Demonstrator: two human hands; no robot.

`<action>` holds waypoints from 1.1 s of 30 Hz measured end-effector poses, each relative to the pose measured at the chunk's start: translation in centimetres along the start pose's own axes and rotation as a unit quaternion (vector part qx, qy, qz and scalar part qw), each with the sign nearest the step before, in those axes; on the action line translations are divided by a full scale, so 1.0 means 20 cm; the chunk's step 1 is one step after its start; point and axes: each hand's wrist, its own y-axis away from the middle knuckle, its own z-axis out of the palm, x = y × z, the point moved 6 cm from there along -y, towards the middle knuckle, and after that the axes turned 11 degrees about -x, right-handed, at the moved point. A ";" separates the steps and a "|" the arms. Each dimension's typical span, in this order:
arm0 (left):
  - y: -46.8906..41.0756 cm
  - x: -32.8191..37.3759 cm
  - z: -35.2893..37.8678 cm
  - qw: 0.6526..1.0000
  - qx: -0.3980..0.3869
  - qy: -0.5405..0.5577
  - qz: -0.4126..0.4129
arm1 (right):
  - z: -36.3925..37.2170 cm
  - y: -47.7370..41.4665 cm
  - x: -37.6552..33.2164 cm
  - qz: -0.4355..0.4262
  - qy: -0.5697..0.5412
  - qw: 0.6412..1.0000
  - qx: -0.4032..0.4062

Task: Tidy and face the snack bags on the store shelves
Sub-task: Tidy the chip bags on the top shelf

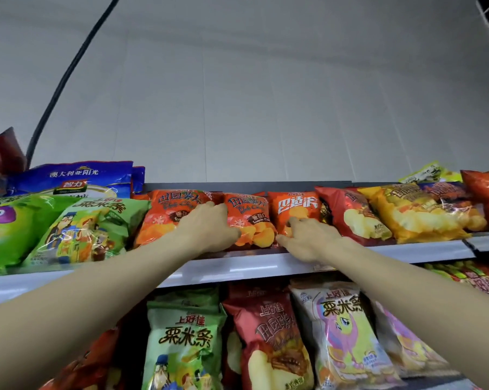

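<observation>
Top shelf [237, 267], front edge: facing partly done, left hand [209, 226] gripping an orange bag [251, 220], right hand [308, 239] touching the neighbouring orange bag [296, 205], grip unclear; red bag [350, 218] and yellow bag [415, 215] lean, unfaced.

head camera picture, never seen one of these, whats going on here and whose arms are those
There is no machine here. A person wears a camera on the head, so this single picture shows what they see as they look up at store shelves. The two bare arms are theirs. The upper shelf holds snack bags, with green bags on the left and orange ones in the middle. Lower bags stand on the shelf below. The left hand grips the middle orange bag by its left edge, thumb on its front. The right hand touches the right orange bag low down. Whether it pinches that bag is hard to tell.
</observation>
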 end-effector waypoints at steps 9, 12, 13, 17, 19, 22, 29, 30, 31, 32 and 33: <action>-0.28 0.13 0.13 0.976 -0.029 0.162 -0.144 | 0.07 -0.20 0.29 0.033 -0.103 0.994 -0.015; -0.36 0.15 0.18 0.960 -0.015 0.220 -0.173 | 0.09 -0.26 0.34 0.031 -0.144 0.988 -0.039; -0.39 0.16 0.20 0.956 -0.012 0.234 -0.177 | 0.09 -0.28 0.35 0.031 -0.153 0.987 -0.039; -0.47 0.20 0.26 0.944 0.008 0.272 -0.188 | 0.07 -0.36 0.40 0.044 -0.184 0.981 -0.039; -0.50 0.20 0.26 0.936 0.030 0.279 -0.211 | 0.07 -0.39 0.42 0.043 -0.202 0.977 -0.047; -0.52 0.21 0.27 0.929 0.050 0.292 -0.221 | 0.09 -0.41 0.44 0.030 -0.230 0.971 -0.063; -0.57 0.24 0.19 0.911 0.083 0.339 -0.219 | 0.13 -0.39 0.50 0.026 -0.275 0.960 -0.053; -0.58 0.24 0.17 0.903 0.089 0.359 -0.217 | 0.13 -0.40 0.50 0.024 -0.274 0.960 -0.052; -0.61 0.24 0.15 0.895 0.099 0.383 -0.207 | 0.14 -0.40 0.49 0.023 -0.270 0.961 -0.053; -0.64 0.23 0.13 0.885 0.106 0.409 -0.196 | 0.14 -0.41 0.49 0.023 -0.266 0.962 -0.055; -0.64 0.26 0.09 0.872 0.112 0.440 -0.184 | 0.14 -0.41 0.49 0.022 -0.263 0.963 -0.056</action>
